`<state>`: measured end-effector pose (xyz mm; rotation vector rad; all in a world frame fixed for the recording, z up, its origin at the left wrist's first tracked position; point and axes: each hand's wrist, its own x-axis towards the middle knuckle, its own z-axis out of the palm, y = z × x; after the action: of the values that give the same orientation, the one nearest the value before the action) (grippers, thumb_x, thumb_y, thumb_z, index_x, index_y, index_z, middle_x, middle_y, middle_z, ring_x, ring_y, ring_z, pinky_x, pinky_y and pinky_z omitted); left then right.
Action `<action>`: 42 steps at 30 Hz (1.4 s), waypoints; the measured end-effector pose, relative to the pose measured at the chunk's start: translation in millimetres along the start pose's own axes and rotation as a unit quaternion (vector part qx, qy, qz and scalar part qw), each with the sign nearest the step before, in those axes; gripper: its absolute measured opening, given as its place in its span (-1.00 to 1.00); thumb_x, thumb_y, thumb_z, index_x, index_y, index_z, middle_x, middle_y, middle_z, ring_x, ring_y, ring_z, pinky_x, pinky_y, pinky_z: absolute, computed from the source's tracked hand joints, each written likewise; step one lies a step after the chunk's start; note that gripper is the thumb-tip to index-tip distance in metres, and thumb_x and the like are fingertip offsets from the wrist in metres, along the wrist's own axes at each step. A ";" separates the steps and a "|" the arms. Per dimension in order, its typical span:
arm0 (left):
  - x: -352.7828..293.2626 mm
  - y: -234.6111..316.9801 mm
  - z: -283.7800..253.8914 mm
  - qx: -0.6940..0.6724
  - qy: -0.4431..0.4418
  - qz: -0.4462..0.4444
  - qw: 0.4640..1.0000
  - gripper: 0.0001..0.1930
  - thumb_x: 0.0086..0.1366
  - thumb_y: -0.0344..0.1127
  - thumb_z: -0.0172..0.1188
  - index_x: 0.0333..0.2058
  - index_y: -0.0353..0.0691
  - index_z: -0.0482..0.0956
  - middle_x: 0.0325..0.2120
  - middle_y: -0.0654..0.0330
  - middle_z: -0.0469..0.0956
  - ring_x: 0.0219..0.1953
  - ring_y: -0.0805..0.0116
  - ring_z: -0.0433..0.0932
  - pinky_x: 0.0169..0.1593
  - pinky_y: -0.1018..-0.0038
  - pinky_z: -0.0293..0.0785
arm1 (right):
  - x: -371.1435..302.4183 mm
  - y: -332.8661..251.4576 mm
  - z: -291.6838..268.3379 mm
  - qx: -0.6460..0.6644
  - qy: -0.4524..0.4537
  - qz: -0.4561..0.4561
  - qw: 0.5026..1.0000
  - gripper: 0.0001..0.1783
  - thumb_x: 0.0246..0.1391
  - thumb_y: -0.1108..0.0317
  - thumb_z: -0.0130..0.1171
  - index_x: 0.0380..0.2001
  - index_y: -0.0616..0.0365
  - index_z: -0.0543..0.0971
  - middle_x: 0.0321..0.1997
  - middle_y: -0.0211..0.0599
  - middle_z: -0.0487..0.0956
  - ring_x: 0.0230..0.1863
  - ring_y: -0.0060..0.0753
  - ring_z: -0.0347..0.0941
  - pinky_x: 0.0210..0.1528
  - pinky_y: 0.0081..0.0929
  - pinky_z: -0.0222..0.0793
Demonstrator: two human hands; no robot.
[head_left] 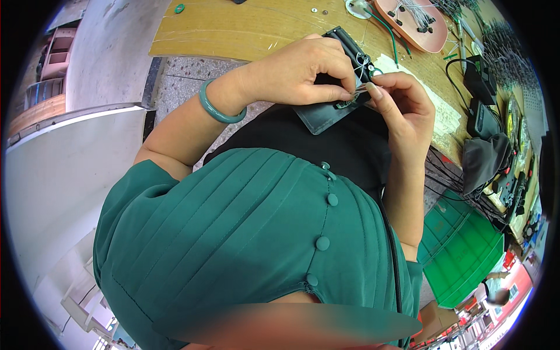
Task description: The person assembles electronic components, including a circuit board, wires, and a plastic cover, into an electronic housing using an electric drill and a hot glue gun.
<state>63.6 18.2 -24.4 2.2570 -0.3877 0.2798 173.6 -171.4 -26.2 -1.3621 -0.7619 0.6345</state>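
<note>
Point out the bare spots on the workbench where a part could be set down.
The widest bare patch is the yellow workbench left of the left hand, bordered by its near edge and a small green ring. The right side is crowded: pink tray of wired parts, green wires, black adapters and cables. Both hands pinch thin wires at the dark panel.

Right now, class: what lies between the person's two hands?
In the head view, thin pale wires span from the left hand to the right hand, over a dark flat part.

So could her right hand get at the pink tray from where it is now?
Probably yes: the pink tray lies on the bench beyond the right hand, nothing between, though that hand is pinching wires at the dark panel.
</note>
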 end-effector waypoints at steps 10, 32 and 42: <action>-2.2 10.8 2.5 0.010 0.059 -0.034 0.998 -0.95 0.07 -0.34 0.24 -0.46 -0.11 0.58 -0.43 0.37 0.58 -0.24 0.38 0.50 -0.01 0.38 0.26 | -1.9 3.7 -6.6 0.028 0.032 0.014 0.999 -0.83 -0.01 0.60 0.29 -0.28 0.32 0.60 -0.32 -0.33 0.62 -0.30 -0.62 0.53 -0.21 -0.69 0.47; -6.0 8.3 8.6 -0.043 0.103 -0.036 0.993 -0.93 0.06 -0.38 0.34 -0.46 -0.17 0.63 -0.44 0.29 0.63 -0.31 0.36 0.55 -0.14 0.42 0.36 | -1.2 -0.6 2.6 0.040 -0.013 -0.016 0.999 -0.88 -0.01 0.58 0.29 -0.35 0.27 0.59 -0.35 -0.41 0.55 -0.35 -0.69 0.43 -0.27 -0.74 0.32; -1.8 -4.8 3.4 -0.079 0.089 0.000 0.993 -0.94 0.07 -0.40 0.32 -0.48 -0.18 0.61 -0.46 0.29 0.61 -0.32 0.34 0.55 -0.14 0.42 0.39 | -1.7 8.5 -1.1 -0.105 0.006 -0.130 0.986 -0.89 -0.08 0.60 0.31 -0.43 0.28 0.59 -0.41 -0.38 0.52 -0.37 -0.63 0.41 -0.31 -0.69 0.30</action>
<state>63.9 19.0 -30.5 2.0585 -0.3052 0.4334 173.7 -172.4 -34.9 -1.4250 -1.0007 0.3461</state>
